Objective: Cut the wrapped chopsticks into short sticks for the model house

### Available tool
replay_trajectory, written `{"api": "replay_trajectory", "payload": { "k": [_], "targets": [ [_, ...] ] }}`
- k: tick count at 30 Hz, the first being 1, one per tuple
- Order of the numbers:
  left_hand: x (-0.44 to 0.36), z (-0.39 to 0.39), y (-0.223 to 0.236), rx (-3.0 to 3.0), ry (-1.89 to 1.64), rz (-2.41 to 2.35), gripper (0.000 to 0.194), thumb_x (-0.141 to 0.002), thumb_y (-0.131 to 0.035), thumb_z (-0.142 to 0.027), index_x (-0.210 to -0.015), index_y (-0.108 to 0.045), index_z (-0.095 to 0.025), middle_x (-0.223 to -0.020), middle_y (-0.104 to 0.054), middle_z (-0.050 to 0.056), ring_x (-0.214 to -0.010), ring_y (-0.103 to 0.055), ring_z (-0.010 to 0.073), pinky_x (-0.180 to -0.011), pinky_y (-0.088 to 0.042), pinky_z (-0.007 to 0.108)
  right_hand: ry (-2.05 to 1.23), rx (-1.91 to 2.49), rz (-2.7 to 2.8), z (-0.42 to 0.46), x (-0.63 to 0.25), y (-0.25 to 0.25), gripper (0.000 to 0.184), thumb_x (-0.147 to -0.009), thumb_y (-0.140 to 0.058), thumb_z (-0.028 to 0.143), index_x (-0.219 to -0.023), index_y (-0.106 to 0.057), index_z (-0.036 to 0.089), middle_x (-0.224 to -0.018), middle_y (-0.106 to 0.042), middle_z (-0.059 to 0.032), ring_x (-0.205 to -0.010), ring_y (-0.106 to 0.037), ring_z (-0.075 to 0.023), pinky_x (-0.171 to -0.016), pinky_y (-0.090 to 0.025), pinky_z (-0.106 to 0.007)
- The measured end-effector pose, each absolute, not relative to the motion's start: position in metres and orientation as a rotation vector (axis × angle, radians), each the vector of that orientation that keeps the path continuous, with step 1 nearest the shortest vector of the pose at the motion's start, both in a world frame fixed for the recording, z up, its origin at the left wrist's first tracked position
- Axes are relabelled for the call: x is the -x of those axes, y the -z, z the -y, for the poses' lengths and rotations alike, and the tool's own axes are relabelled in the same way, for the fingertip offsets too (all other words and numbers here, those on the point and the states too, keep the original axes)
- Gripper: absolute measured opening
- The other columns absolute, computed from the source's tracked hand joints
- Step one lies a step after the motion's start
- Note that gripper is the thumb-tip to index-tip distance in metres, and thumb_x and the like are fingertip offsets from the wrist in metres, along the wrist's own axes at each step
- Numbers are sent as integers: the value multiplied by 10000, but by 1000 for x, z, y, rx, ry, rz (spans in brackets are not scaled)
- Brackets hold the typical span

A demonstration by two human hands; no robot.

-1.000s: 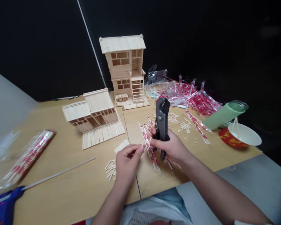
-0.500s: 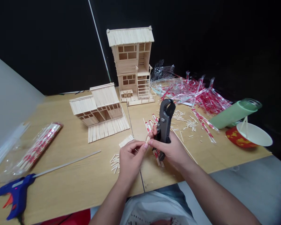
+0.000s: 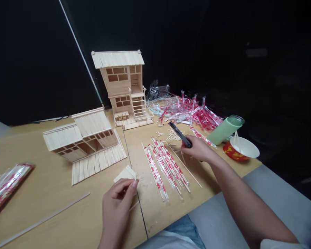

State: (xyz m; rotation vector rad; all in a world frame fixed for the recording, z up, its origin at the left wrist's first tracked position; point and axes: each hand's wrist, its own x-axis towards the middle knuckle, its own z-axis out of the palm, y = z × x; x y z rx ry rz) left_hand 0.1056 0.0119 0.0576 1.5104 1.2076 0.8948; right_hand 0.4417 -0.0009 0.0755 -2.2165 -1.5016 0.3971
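Note:
My left hand is closed in a pinch near the front of the table, with the tip of a short wooden stick showing at the thumb and forefinger. Just behind it lies a small flat panel of sticks. My right hand is wrapped round a dark hand cutter, whose head points to the back left. Its lower part is hidden by the fingers. Between both hands lie several red-and-white wrapped chopsticks. Short cut stick pieces are scattered behind the cutter.
Two stick-built model houses stand at the back, a tall one and a low one. Crumpled wrappers, a green bottle and a red bowl are at right. A glue stick and bagged chopsticks lie left.
My hands have moved apart: the right hand carried the cutter to the right and tipped it lower, while the left moved left with the small stick. The view has swung right.

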Motion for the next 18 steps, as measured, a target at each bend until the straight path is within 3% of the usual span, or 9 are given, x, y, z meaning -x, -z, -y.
{"api": "replay_trajectory", "payload": {
  "k": [4,9,13,18],
  "targets": [
    [-107,-8,-54,-1505,-882,-1226,262,-801,-723,-458,-749,-774,-207,-780,-730,43,-747,-655,187,-697,-497,256,-288,2314,1407,-25,-474,-58,78,-749,-657,197,-802,-601,187,-776,-679,-47,-695,-599,-198,-608,-378,-266],
    [-109,-4,-58,-1517,-866,-1227,251,-800,-726,-449,-753,-776,-208,-803,-736,48,-775,-662,189,-699,-501,240,-166,2359,1398,-75,-496,-46,172,-755,-665,161,-925,-644,166,-920,-715,-101,-807,-611,-231,-661,-389,-266],
    [-105,-3,-60,-1541,-844,-1243,273,-807,-714,-468,-752,-774,-208,-839,-741,54,-792,-670,194,-726,-519,244,-221,2325,1511,-99,-500,-39,237,-722,-696,147,-955,-670,182,-897,-726,-74,-802,-609,-220,-660,-390,-247],
    [-96,-1,-62,-1536,-845,-1291,292,-788,-723,-487,-754,-775,-201,-841,-744,66,-805,-677,212,-733,-540,261,-368,2276,1597,-94,-500,-42,140,-692,-721,176,-811,-649,179,-760,-689,-22,-690,-587,-175,-599,-368,-227]
  ]
}}
